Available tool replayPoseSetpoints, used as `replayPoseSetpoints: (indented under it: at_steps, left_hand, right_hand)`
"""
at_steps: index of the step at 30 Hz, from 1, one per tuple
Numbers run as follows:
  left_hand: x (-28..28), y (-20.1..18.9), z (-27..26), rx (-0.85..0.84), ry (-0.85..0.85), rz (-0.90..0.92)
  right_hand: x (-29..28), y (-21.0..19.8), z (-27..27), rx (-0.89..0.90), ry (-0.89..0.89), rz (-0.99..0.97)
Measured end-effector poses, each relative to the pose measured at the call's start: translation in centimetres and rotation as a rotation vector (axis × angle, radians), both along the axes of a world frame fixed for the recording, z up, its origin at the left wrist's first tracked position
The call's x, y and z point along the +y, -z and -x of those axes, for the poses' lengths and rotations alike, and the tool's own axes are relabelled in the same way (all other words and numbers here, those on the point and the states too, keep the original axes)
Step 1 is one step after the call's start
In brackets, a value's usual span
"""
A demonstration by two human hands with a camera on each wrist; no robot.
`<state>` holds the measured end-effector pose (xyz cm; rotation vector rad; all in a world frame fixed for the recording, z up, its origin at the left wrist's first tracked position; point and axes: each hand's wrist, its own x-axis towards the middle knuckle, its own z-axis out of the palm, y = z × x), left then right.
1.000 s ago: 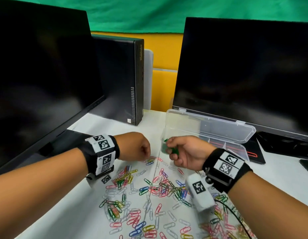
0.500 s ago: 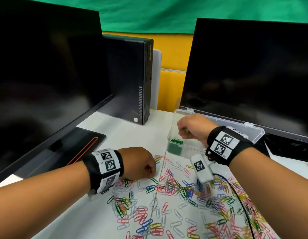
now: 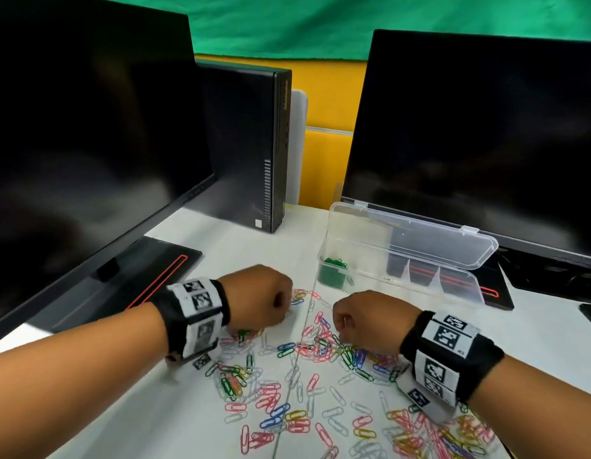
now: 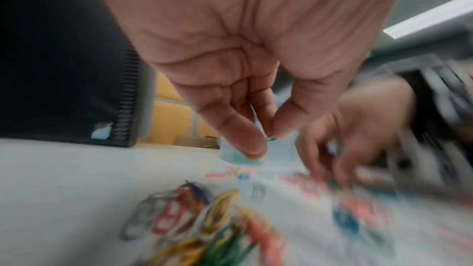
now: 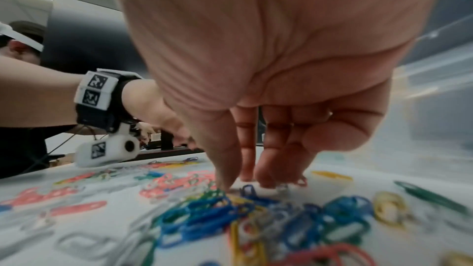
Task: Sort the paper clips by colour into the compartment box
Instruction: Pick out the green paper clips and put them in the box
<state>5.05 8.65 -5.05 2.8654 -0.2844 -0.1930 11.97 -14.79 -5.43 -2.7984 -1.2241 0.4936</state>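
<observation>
Left hand: My left hand [image 3: 257,299] hangs low over the left edge of the pile. Its thumb and forefinger, the only fingers [image 4: 245,139] at work, pinch one small green clip [image 4: 271,139].

Loose paper clips: A mixed scatter of loose paper clips [image 3: 287,385] in pink, blue, yellow, green and white covers the bench [image 3: 241,246] between and in front of both hands.

Right hand: My right hand [image 3: 363,321] points its fingers [image 5: 271,169] down, with the tips among blue and green clips. I cannot tell whether they have closed on one.

Compartment box: The clear compartment box [image 3: 459,286] sits behind the right hand with its lid up. Its leftmost compartment holds a heap of sorted green clips [image 3: 334,262]. I make out no other colour in it.

Step in hand: I judge the sort is partway through, with greens being gathered.

Next move: The pinched clip should travel right and back over the box wall and be let go above the green heap. It should be lifted clear first, since clips snag their neighbours.
</observation>
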Motion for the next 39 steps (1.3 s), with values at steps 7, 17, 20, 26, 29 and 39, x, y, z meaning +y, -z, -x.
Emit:
replayPoseSetpoints:
  at_steps: [7, 17, 20, 26, 29, 39]
  left_hand:
    - [4.7, -0.9, 1.6, 0.23, -0.505, 0.696]
    - [4.5, 1.0, 3.2, 0.209, -0.228, -0.112]
    - [4.9, 0.8, 3.1, 0.197, -0.249, -0.154]
    - [6.5, 0.1, 3.2, 0.283, -0.329, 0.203]
    - [6.9, 0.3, 3.4, 0.372, -0.491, 0.563]
    - [7.0, 0.4, 3.8, 0.361, -0.661, 1.173]
  right_hand:
    - [0.3, 0.6, -0.3, 0.108, -0.008, -0.057]
    - [0.2, 0.9, -0.1, 0.115, -0.068, -0.076]
    - [0.0, 0.9, 0.0, 0.091, -0.069, -0.066]
    - [0.9, -0.9, 0.4, 0.324, 0.002, -0.353]
    - [3.5, -1.6, 1.1, 0.594, 0.056, -0.428]
    - [11.3, -0.8, 3.8, -0.032, -0.254, -0.082]
